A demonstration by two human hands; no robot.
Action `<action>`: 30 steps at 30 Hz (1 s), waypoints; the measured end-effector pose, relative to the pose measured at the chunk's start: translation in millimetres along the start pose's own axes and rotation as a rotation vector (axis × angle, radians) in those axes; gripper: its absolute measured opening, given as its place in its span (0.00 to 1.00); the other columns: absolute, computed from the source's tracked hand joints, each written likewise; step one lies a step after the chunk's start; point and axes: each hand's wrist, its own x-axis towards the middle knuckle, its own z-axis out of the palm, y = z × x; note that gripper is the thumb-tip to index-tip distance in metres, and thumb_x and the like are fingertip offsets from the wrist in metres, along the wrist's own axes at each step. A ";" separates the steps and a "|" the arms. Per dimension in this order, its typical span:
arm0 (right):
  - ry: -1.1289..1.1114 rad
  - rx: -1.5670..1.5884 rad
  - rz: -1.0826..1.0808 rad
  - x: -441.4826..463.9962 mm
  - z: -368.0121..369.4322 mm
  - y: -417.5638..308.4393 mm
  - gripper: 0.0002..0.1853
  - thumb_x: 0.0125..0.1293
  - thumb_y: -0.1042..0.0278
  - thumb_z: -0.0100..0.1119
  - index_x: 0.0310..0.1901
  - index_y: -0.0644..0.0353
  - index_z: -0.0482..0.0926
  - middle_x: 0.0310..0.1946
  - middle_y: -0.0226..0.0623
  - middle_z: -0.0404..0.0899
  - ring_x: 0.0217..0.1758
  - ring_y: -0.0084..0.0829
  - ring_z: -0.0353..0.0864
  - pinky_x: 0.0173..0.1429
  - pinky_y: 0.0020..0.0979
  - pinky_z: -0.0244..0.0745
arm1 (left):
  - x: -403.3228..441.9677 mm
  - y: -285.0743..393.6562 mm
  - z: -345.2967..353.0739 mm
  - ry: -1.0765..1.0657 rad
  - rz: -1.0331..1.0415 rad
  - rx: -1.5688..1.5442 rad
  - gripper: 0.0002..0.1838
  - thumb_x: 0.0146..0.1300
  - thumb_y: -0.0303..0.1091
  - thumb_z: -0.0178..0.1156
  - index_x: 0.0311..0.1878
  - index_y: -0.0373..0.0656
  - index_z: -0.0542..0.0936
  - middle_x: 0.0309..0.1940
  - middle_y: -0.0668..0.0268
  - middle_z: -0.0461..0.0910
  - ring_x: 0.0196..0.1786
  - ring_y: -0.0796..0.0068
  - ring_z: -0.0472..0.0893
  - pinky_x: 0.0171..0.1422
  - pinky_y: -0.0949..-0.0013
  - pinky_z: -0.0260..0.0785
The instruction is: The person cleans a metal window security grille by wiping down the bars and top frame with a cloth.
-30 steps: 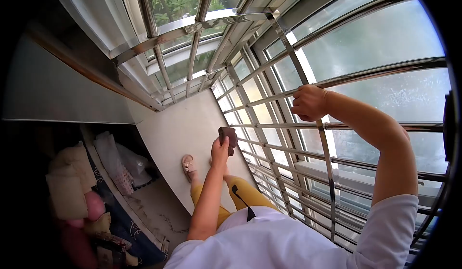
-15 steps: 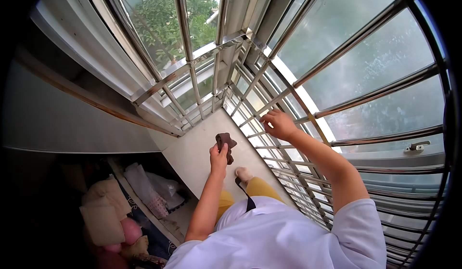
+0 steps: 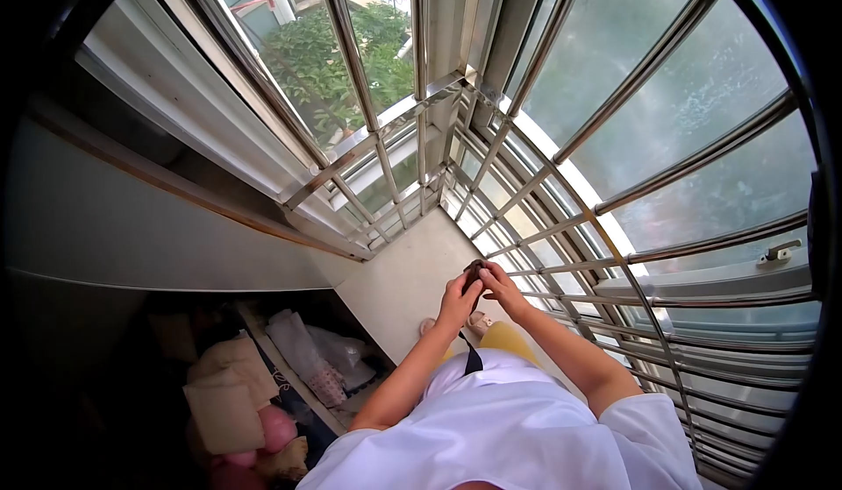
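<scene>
The dark brown crumpled cloth (image 3: 474, 273) is held in the left hand (image 3: 454, 304), in front of the body and above the pale, smooth floor (image 3: 399, 266). The right hand (image 3: 503, 288) has been moved away from the polished silver metal bars (image 3: 638, 72) and brought to the cloth — both hands are now placed together at it, so two-handed handling is judged possible. The left fingers are closed around the cloth. The right fingers are partly curled at its side; whether they are closed on it cannot be told — the contact area is small and partly hidden.
</scene>
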 end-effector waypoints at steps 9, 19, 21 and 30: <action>-0.178 0.364 0.088 8.5 19.6 10.1 0.16 0.68 0.60 0.59 0.53 0.59 0.73 0.44 0.32 0.79 0.44 0.25 0.81 0.47 0.28 0.79 | -25.0 57.6 -29.7 -0.036 0.009 0.323 0.17 0.67 0.39 0.58 0.52 0.37 0.78 0.43 0.62 0.82 0.43 0.75 0.81 0.49 0.73 0.73; -0.206 0.475 -0.159 56.1 54.2 -72.3 0.20 0.69 0.65 0.54 0.60 0.59 0.67 0.51 0.39 0.77 0.53 0.35 0.79 0.57 0.40 0.76 | -0.5 230.1 -164.7 0.823 0.835 1.346 0.26 0.54 0.30 0.67 0.57 0.44 0.73 0.51 0.59 0.74 0.54 0.53 0.73 0.57 0.59 0.69; -0.187 0.500 -0.218 66.4 65.8 -92.3 0.21 0.69 0.68 0.52 0.62 0.59 0.66 0.53 0.38 0.76 0.54 0.36 0.78 0.58 0.39 0.75 | 12.9 251.8 -177.5 0.781 0.795 1.356 0.29 0.53 0.35 0.68 0.59 0.42 0.71 0.53 0.57 0.72 0.56 0.52 0.71 0.59 0.57 0.67; 0.031 0.569 -0.689 129.7 98.0 -183.3 0.19 0.66 0.75 0.57 0.58 0.60 0.69 0.49 0.34 0.77 0.51 0.27 0.78 0.56 0.29 0.73 | 66.4 259.2 -186.6 0.725 0.233 1.439 0.36 0.40 0.61 0.73 0.50 0.48 0.80 0.30 0.61 0.83 0.37 0.56 0.83 0.41 0.58 0.75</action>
